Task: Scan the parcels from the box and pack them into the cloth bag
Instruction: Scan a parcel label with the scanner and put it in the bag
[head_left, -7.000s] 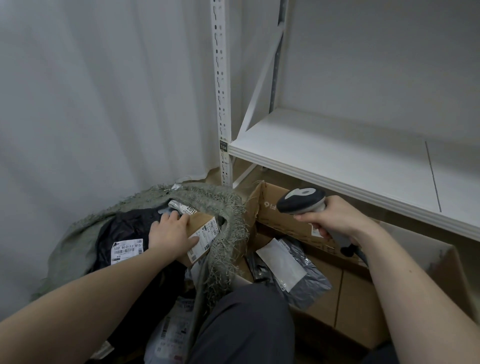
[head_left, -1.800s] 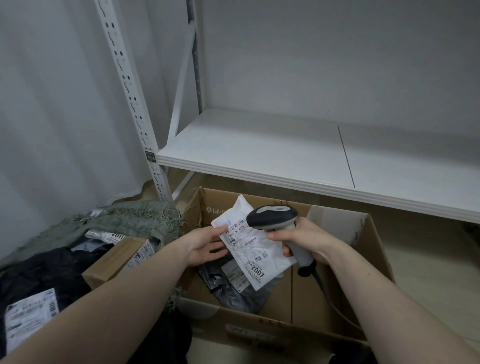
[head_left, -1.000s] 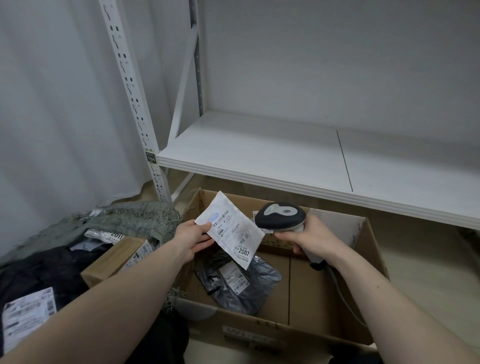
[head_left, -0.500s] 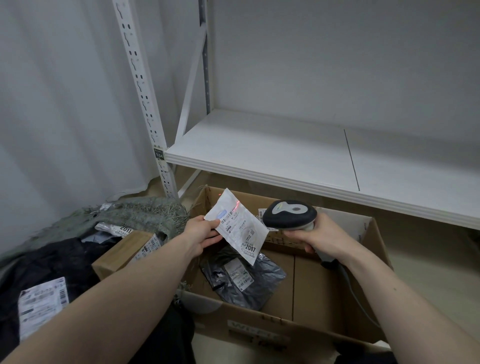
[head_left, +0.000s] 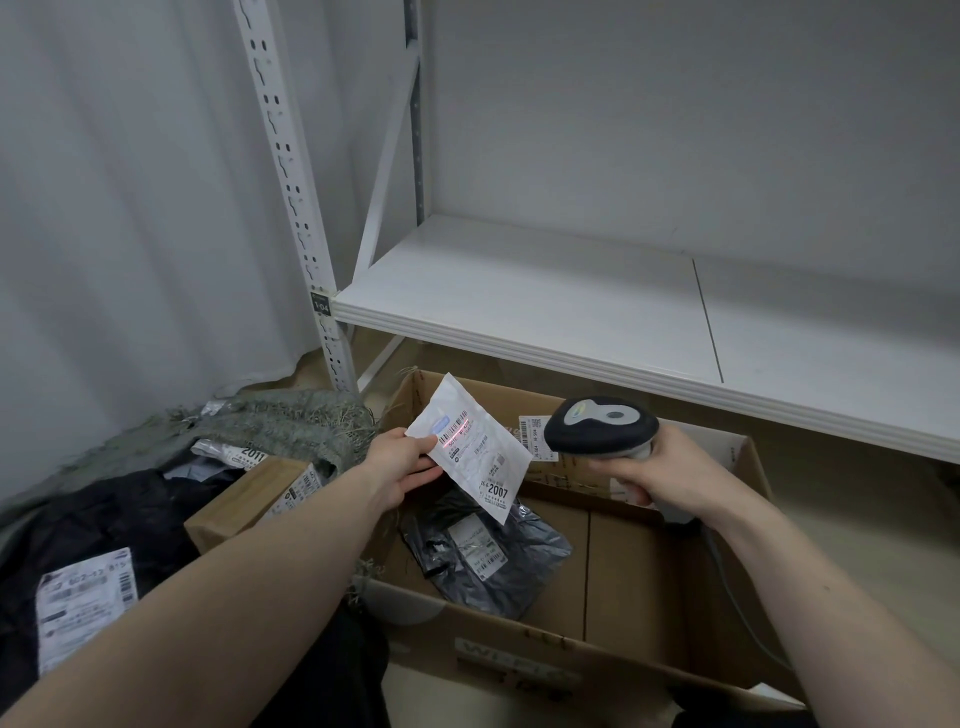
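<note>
A white shelf (head_left: 545, 306) is seen from twelve to three o'clock, carried by a perforated upright (head_left: 291, 197). Below it, an open cardboard box (head_left: 639, 561) is set at five o'clock, with a grey plastic parcel (head_left: 488, 556) lying on its floor. A frayed green cloth bag (head_left: 291, 426) is spread at nine o'clock, in which a black parcel (head_left: 88, 551) and a brown carton (head_left: 249, 499) are held. A white parcel (head_left: 475, 457) is pinched by its left edge in the left hand (head_left: 402, 465), above the box, and a red scan line is cast across its barcode. The handle of a scanner (head_left: 600, 428) is gripped in the curled fingers of the right hand (head_left: 660, 473), with its head aimed at the white parcel.
</note>
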